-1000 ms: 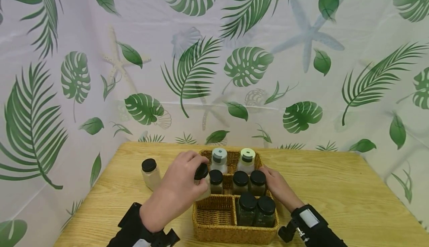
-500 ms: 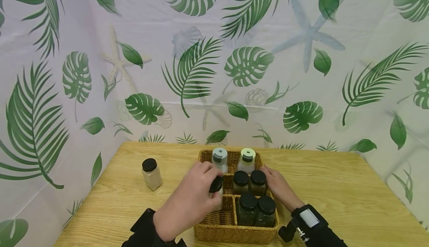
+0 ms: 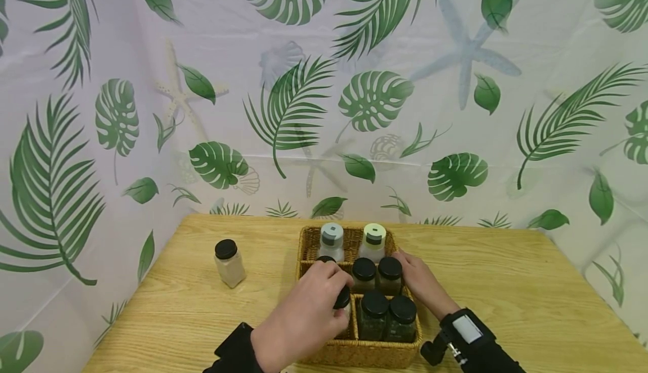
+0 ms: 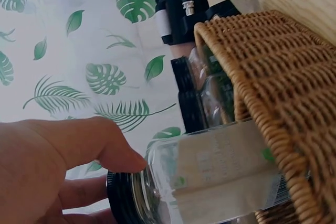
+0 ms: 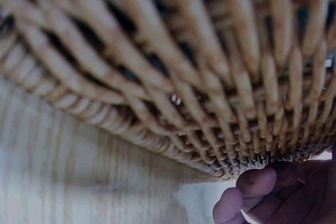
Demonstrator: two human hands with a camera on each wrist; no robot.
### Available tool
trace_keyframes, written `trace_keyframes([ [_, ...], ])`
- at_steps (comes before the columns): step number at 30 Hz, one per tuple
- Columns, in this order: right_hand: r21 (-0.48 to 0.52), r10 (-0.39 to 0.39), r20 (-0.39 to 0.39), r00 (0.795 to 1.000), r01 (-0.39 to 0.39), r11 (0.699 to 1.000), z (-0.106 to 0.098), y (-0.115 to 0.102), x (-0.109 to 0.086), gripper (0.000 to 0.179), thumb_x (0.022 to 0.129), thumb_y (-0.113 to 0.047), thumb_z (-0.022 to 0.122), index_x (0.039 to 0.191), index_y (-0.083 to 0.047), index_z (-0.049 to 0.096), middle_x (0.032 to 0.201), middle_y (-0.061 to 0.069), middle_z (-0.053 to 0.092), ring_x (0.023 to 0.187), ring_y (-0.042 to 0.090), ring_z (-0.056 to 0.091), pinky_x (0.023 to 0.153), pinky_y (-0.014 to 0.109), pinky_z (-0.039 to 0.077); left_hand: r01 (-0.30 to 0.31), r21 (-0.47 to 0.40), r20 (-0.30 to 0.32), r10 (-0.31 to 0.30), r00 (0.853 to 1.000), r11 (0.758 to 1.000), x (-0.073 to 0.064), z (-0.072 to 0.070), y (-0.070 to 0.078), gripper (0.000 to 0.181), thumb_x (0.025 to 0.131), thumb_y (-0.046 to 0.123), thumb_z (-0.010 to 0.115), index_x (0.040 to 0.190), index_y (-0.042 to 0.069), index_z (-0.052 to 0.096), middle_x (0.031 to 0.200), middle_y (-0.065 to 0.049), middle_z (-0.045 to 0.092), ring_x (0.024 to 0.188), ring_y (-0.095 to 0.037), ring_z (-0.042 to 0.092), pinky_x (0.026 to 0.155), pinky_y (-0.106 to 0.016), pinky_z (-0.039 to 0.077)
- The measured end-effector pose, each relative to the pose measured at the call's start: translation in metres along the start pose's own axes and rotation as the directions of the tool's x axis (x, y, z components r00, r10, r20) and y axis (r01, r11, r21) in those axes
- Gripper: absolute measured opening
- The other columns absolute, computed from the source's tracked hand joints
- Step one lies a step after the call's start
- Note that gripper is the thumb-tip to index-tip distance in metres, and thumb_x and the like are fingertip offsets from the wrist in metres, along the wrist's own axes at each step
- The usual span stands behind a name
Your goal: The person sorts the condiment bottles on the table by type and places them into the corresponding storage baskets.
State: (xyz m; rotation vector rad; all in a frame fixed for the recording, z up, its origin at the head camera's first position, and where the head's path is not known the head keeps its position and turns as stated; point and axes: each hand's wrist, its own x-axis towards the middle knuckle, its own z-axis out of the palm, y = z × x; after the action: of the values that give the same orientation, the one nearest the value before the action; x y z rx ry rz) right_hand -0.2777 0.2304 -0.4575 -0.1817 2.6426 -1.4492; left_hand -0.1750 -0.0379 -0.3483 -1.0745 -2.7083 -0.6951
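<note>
My left hand pinches a clear jar by its black lid, above the front left compartment of a wicker basket. In the left wrist view the jar has a beige label, and its lower end is inside the basket rim. My right hand holds the basket's right side near the back; curled fingers show against the woven wall in the right wrist view. Two dark-filled jars with black lids occupy the front right compartment.
In the middle row stand black-lidded jars, one partly behind my left hand. Two shakers, one with a pale blue lid and one with a yellow lid, stand in the back row. A black-lidded jar stands left on the wooden table.
My left hand has carried the jar right and toward the front, from the basket's left edge to over the front left compartment. My right hand has stayed at the basket's side.
</note>
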Motion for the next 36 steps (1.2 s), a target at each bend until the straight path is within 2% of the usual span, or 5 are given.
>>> trace_keyframes([
  [4, 0.007, -0.006, 0.007, 1.000, 0.005, 1.000, 0.001, 0.000, 0.000, 0.057, 0.105, -0.040, 0.029, 0.141, 0.002, 0.042, 0.150, 0.025, 0.024, 0.133, 0.035, 0.023, 0.104, 0.060, 0.030, -0.014, -0.005, 0.031, 0.015, 0.999, 1.000, -0.001, 0.007, -0.001, 0.030, 0.088, 0.011, 0.063, 0.117, 0.009, 0.060, 0.109, -0.002, 0.053, 0.102, -0.013, 0.044, 0.087, -0.025, 0.045],
  [11, 0.015, -0.013, 0.006, 1.000, 0.013, 1.000, 0.002, 0.000, 0.001, 0.057, 0.105, -0.040, 0.029, 0.141, 0.002, 0.042, 0.150, 0.025, 0.025, 0.133, 0.035, 0.023, 0.104, 0.059, 0.031, -0.015, -0.012, 0.074, 0.016, 0.997, 1.000, -0.001, 0.016, -0.002, 0.029, 0.089, 0.011, 0.063, 0.117, 0.010, 0.058, 0.109, -0.001, 0.053, 0.103, -0.014, 0.044, 0.088, -0.026, 0.045],
  [19, 0.003, -0.015, 0.003, 1.000, 0.015, 1.000, 0.003, -0.001, 0.001, 0.056, 0.106, -0.038, 0.029, 0.142, 0.003, 0.039, 0.150, 0.025, 0.025, 0.133, 0.035, 0.023, 0.102, 0.057, 0.034, -0.018, -0.012, 0.075, 0.019, 0.997, 1.000, -0.002, 0.025, -0.007, 0.028, 0.088, 0.010, 0.064, 0.116, 0.010, 0.059, 0.108, -0.002, 0.054, 0.101, -0.014, 0.046, 0.088, -0.026, 0.045],
  [24, -0.001, -0.014, 0.005, 1.000, 0.014, 1.000, 0.003, -0.001, 0.001, 0.056, 0.106, -0.037, 0.028, 0.144, 0.003, 0.035, 0.149, 0.025, 0.026, 0.133, 0.036, 0.023, 0.105, 0.060, 0.028, -0.011, -0.001, 0.084, 0.011, 0.996, 1.000, -0.002, 0.030, -0.009, 0.029, 0.086, 0.007, 0.065, 0.114, 0.010, 0.060, 0.107, -0.002, 0.054, 0.099, -0.015, 0.047, 0.085, -0.026, 0.047],
  [36, 0.009, -0.020, 0.007, 1.000, 0.020, 1.000, 0.003, 0.002, 0.000, 0.055, 0.106, -0.037, 0.028, 0.145, 0.002, 0.035, 0.150, 0.024, 0.024, 0.133, 0.035, 0.022, 0.106, 0.059, 0.026, -0.028, 0.022, 0.080, 0.026, 0.996, 0.999, 0.000, 0.039, -0.015, 0.031, 0.084, 0.006, 0.066, 0.114, 0.010, 0.061, 0.104, -0.002, 0.054, 0.092, -0.015, 0.047, 0.079, -0.026, 0.047],
])
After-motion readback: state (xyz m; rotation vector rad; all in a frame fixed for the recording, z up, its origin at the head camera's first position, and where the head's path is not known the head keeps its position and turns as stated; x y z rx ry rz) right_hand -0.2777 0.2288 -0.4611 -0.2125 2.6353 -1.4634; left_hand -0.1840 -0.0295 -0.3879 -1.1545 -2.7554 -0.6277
